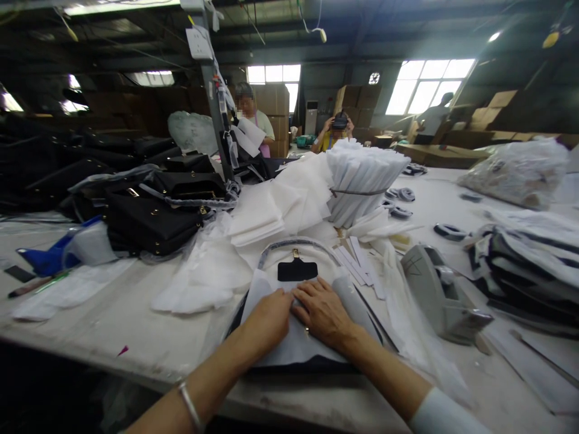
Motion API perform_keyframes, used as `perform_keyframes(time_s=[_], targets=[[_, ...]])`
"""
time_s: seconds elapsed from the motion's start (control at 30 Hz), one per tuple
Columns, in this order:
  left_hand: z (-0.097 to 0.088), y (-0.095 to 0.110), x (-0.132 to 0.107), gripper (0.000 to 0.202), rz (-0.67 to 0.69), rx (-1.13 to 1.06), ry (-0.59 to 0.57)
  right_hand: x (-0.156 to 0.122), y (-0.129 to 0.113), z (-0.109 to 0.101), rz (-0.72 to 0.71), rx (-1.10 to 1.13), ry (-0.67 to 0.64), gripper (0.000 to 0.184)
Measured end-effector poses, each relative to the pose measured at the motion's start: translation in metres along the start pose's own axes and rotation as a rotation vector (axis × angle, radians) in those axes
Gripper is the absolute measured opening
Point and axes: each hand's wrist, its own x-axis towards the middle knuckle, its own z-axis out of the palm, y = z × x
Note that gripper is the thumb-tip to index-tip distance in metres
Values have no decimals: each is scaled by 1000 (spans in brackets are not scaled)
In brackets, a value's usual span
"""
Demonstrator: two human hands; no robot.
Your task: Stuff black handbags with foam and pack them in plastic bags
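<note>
A black handbag (pixel 312 365) lies flat at the table's front edge, mostly covered by a thin white sheet (pixel 271 354). Its wrapped handle (pixel 289 243) arches at the far side, and a black flap (pixel 296 271) with a gold clasp (pixel 295 254) shows above the sheet. My left hand (pixel 271 313) is closed, its fingers curled at the sheet just below the flap and seemingly pinching it. Beside it, nearly touching, my right hand (pixel 322 312) lies open with fingers stretched over the sheet. What is under both palms is hidden.
Loose white sheets (pixel 280 205) and a tied bundle of white rolls (pixel 362 181) stand behind the bag. A grey tape dispenser (pixel 441 295) is at right, near stacked black pieces (pixel 529 271). Black handbags (pixel 154 211) pile up left, beside a blue object (pixel 54 253). Other people are beyond.
</note>
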Motion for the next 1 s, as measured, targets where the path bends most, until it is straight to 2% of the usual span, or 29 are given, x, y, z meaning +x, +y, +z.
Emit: perform_keyframes(time_s=[0.07, 0.17, 0.3, 0.4, 0.6, 0.73, 1.0], targets=[[1, 11, 17, 17, 27, 101, -25, -1, 1, 1, 13, -12, -1, 21], [11, 21, 30, 14, -24, 170, 20, -3, 3, 4, 29, -28, 16, 20], [23, 18, 15, 24, -87, 299, 166, -4, 2, 7, 68, -83, 81, 21], [24, 13, 2, 22, -84, 367, 246, -4, 1, 8, 95, -105, 123, 17], [32, 0, 6, 12, -22, 364, 388, -3, 5, 9, 161, -121, 136, 12], [38, -6, 9, 15, -37, 339, 352, -2, 7, 8, 170, -166, 110, 19], [31, -5, 14, 27, -76, 353, 317, 4, 10, 4, 218, -196, 68, 35]])
